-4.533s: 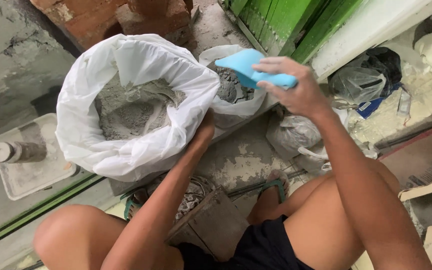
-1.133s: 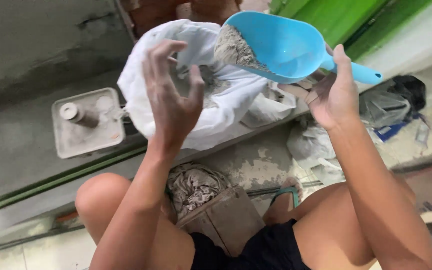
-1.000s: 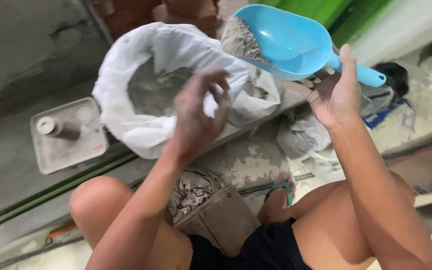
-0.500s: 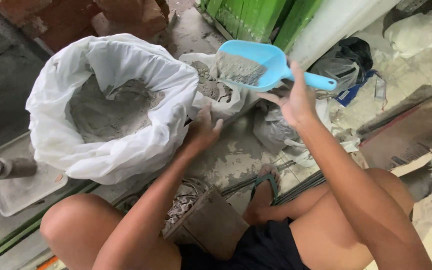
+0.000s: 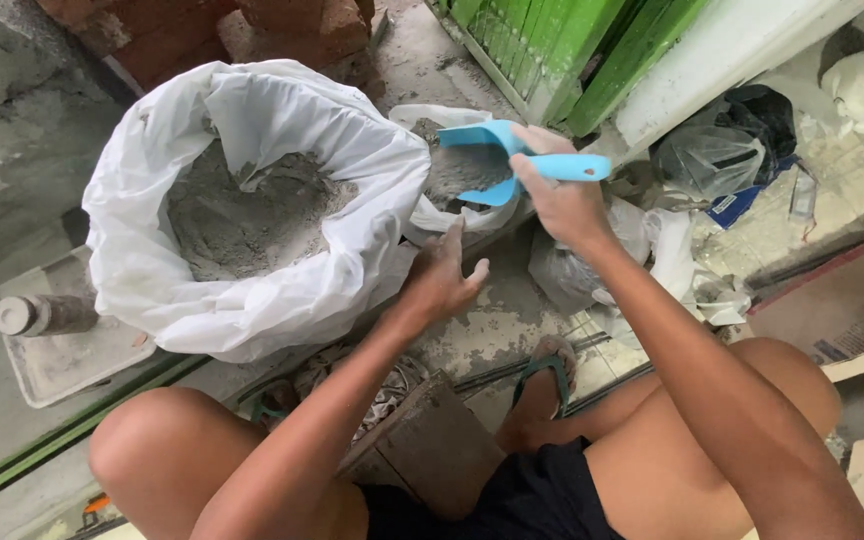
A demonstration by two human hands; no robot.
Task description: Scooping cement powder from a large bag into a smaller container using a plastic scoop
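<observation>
The right hand (image 5: 560, 200) is closed around the handle of a blue scoop (image 5: 497, 160), which is tipped into the small white bag (image 5: 452, 205) of grey powder, far and right of centre. The left hand (image 5: 442, 280), fingers loosely spread, presses the near side of that small bag, just right of the big white sack (image 5: 252, 200) of grey powder.

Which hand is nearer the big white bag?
Left. The left hand rests against the side of the big white bag. The right hand is farther right, holding the blue scoop over the small bag.
</observation>
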